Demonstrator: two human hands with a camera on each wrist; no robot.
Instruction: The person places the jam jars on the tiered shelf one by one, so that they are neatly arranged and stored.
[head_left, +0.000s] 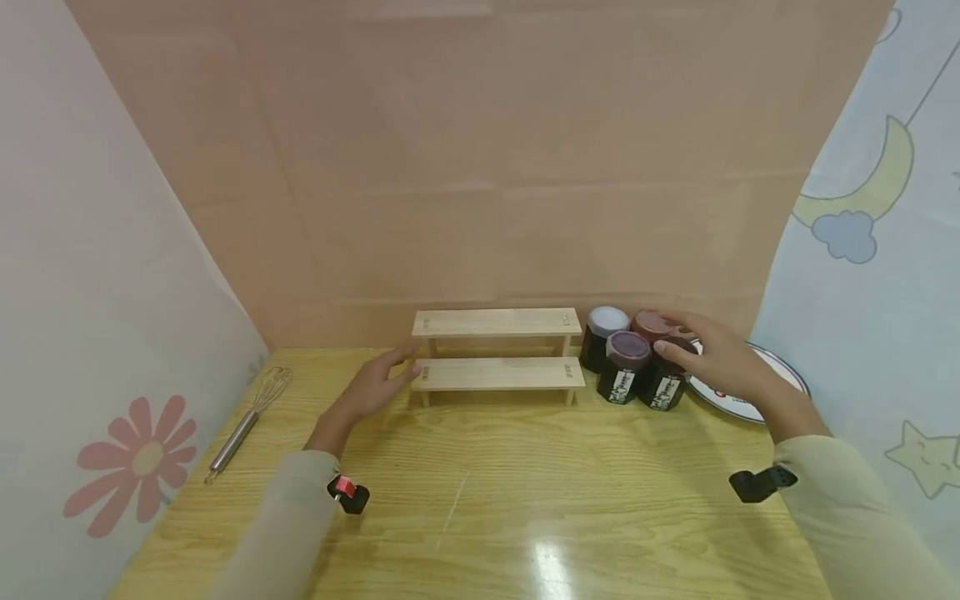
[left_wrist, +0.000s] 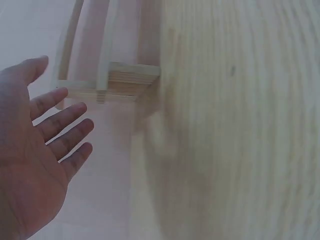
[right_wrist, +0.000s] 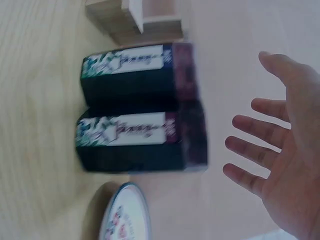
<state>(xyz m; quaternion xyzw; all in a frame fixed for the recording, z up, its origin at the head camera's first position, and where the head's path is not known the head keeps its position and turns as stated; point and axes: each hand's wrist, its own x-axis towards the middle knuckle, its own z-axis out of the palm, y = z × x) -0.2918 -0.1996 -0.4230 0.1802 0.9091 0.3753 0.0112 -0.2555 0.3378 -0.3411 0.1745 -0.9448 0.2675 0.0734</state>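
Note:
A two-step wooden rack (head_left: 498,374) stands at the back middle of the table. My left hand (head_left: 372,385) is at its left end, fingers extended and spread; in the left wrist view this hand (left_wrist: 40,140) holds nothing. Several dark jars with labels and coloured lids are grouped right of the rack, among them a purple-lidded jar (head_left: 626,371) and a white-lidded jar (head_left: 600,342). Above the front right jar (head_left: 663,387) reaches my right hand (head_left: 716,354). In the right wrist view the hand (right_wrist: 285,145) has spread fingers, apart from the two nearest jars (right_wrist: 130,130).
A white plate (head_left: 783,367) with a dark rim lies behind and right of the jars, partly hidden by my right hand. At the far left of the wooden table (head_left: 450,500) lies a metal whisk (head_left: 243,433). Paper-covered walls (head_left: 495,167) enclose the back and sides.

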